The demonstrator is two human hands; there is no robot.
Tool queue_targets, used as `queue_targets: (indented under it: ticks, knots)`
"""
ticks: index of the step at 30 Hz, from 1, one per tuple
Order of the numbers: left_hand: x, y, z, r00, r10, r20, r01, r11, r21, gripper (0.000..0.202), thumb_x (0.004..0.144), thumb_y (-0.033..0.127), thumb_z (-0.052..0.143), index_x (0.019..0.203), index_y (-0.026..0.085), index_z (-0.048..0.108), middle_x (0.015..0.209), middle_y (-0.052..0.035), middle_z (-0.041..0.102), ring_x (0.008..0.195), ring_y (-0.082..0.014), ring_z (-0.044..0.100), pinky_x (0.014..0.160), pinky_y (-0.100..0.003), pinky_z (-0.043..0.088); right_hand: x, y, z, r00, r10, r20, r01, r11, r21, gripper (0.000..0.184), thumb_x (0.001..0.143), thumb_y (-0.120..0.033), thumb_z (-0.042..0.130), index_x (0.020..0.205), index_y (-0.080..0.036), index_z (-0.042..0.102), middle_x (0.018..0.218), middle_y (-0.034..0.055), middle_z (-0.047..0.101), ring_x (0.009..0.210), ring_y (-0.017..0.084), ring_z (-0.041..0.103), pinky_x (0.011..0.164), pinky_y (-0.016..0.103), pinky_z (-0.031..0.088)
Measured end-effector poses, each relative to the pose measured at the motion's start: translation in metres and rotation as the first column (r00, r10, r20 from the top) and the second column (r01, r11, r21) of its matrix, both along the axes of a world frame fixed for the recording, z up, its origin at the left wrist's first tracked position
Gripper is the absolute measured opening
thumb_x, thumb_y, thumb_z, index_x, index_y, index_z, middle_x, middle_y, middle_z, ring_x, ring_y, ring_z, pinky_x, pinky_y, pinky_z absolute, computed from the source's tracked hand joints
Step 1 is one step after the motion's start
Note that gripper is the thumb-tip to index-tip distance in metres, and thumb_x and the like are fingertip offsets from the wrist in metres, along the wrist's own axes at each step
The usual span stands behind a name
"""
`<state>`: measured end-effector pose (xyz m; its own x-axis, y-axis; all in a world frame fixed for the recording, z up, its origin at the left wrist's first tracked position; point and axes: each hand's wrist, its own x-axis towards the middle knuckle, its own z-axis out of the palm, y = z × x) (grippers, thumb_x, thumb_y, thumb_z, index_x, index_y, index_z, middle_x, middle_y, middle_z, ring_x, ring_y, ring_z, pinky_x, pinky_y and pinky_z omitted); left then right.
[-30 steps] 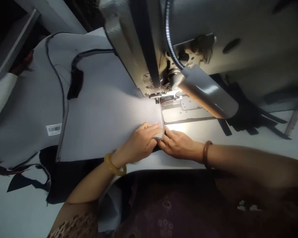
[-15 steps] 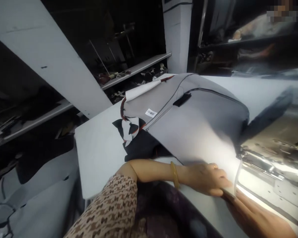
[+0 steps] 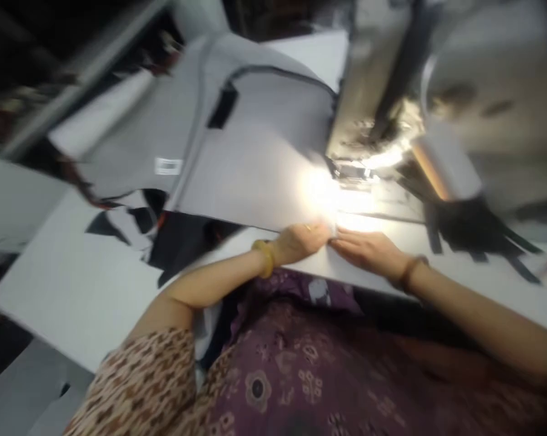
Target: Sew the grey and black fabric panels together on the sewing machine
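A large grey fabric panel [image 3: 250, 145] with dark seams, a black tab [image 3: 224, 106] and a white barcode label [image 3: 168, 166] lies across the white table. My left hand [image 3: 303, 239], with a yellow bangle above it, is closed on the panel's near edge. Against it, my right hand [image 3: 366, 247] pinches the same corner with its fingertips, which are partly smeared by motion. Just beyond the hands, the panel's right edge lies beside the lit needle area of a sewing machine [image 3: 355, 172].
Dark and white scraps [image 3: 119, 224] hang out from under the panel at left. Black strips [image 3: 473, 227] lie on the right of the white table [image 3: 50, 272]. The machine's body stands at back right. A shelf [image 3: 82, 79] with clutter runs along the back left.
The view has swung right and down, bringing the sewing machine and my right arm into sight. Both hands stay at the panel's near corner.
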<state>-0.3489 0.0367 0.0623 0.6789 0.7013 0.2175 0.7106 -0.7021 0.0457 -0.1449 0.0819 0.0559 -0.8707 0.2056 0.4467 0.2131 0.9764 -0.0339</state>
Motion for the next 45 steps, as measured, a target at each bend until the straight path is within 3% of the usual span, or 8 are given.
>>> queue_targets:
  ticks: [4, 17, 22, 26, 31, 35, 38, 45]
  knots:
    - [-0.010, 0.003, -0.011, 0.995, -0.098, -0.016, 0.099, 0.993, 0.068, 0.029, 0.091, 0.011, 0.034, 0.109, 0.007, 0.057, 0.111, -0.0151, 0.062, 0.109, -0.0215, 0.058, 0.086, -0.034, 0.054, 0.004, 0.002, -0.005, 0.999, -0.035, 0.020, 0.036, 0.995, -0.088, 0.025, 0.091, -0.016, 0.041, 0.084, -0.015, 0.065, 0.090, 0.0034, 0.068, 0.094, 0.012, 0.060, 0.080, 0.024, 0.052]
    - [-0.015, 0.001, -0.012, 0.986, -0.151, -0.068, 0.161, 0.971, 0.178, 0.028, 0.090, 0.011, 0.037, 0.109, 0.008, 0.057, 0.111, -0.0145, 0.063, 0.108, -0.0239, 0.059, 0.079, -0.033, 0.057, 0.001, -0.003, -0.008, 0.978, -0.206, 0.026, 0.207, 0.977, -0.055, 0.030, 0.093, -0.024, 0.037, 0.077, -0.015, 0.061, 0.075, 0.0020, 0.062, 0.066, 0.010, 0.051, 0.055, 0.022, 0.040]
    - [-0.018, -0.001, -0.013, 0.981, -0.157, -0.119, 0.184, 0.944, 0.274, 0.026, 0.090, 0.012, 0.040, 0.109, 0.008, 0.057, 0.110, -0.0126, 0.064, 0.105, -0.0230, 0.060, 0.078, -0.031, 0.057, 0.000, -0.004, -0.008, 0.993, -0.115, 0.024, 0.115, 0.993, -0.007, 0.026, 0.093, -0.019, 0.038, 0.086, -0.016, 0.062, 0.086, 0.0009, 0.065, 0.077, 0.009, 0.054, 0.058, 0.021, 0.041]
    - [-0.017, -0.003, -0.005, 0.978, -0.154, -0.139, 0.179, 0.965, 0.192, 0.029, 0.090, 0.011, 0.038, 0.113, 0.007, 0.055, 0.113, -0.0154, 0.061, 0.109, -0.0222, 0.058, 0.083, -0.034, 0.055, 0.001, -0.004, -0.009, 0.995, -0.090, 0.044, 0.087, 0.994, 0.059, 0.028, 0.093, -0.017, 0.037, 0.084, -0.016, 0.063, 0.090, -0.0001, 0.065, 0.079, 0.009, 0.054, 0.057, 0.021, 0.040]
    - [-0.017, -0.003, 0.007, 0.980, -0.116, -0.160, 0.136, 0.983, 0.120, 0.029, 0.090, 0.012, 0.042, 0.117, 0.013, 0.053, 0.120, -0.0116, 0.058, 0.110, -0.0252, 0.054, 0.091, -0.049, 0.048, 0.002, -0.006, -0.005, 0.994, -0.094, 0.050, 0.082, 0.975, 0.207, 0.026, 0.092, -0.015, 0.039, 0.084, -0.016, 0.063, 0.086, 0.0006, 0.065, 0.069, 0.009, 0.051, 0.052, 0.023, 0.036]
    - [-0.022, 0.002, 0.001, 0.973, -0.179, -0.145, 0.210, 0.948, 0.240, 0.024, 0.087, 0.010, 0.046, 0.109, 0.012, 0.055, 0.111, -0.0097, 0.061, 0.106, -0.0221, 0.057, 0.083, -0.035, 0.054, -0.002, -0.008, 0.002, 0.998, -0.046, 0.034, 0.033, 0.945, 0.326, 0.020, 0.089, -0.012, 0.043, 0.084, -0.014, 0.063, 0.082, 0.0028, 0.064, 0.061, 0.010, 0.046, 0.050, 0.024, 0.034]
    - [-0.029, 0.006, -0.006, 0.968, -0.228, -0.100, 0.248, 0.917, 0.313, 0.017, 0.087, 0.012, 0.049, 0.102, 0.015, 0.055, 0.112, -0.0080, 0.061, 0.107, -0.0205, 0.057, 0.084, -0.032, 0.055, -0.006, -0.010, 0.005, 0.998, -0.010, 0.063, -0.012, 0.944, 0.331, 0.018, 0.087, -0.011, 0.045, 0.083, -0.012, 0.063, 0.081, 0.0052, 0.064, 0.060, 0.010, 0.046, 0.049, 0.024, 0.035]
    - [-0.033, 0.006, 0.003, 0.963, -0.252, -0.093, 0.267, 0.934, 0.238, 0.021, 0.085, 0.013, 0.052, 0.105, 0.013, 0.056, 0.109, -0.0065, 0.061, 0.106, -0.0212, 0.057, 0.090, -0.033, 0.053, -0.001, -0.012, 0.006, 0.991, -0.020, 0.131, -0.014, 0.967, 0.253, 0.022, 0.087, -0.010, 0.042, 0.094, -0.010, 0.062, 0.097, 0.0095, 0.064, 0.058, 0.008, 0.045, 0.047, 0.024, 0.035]
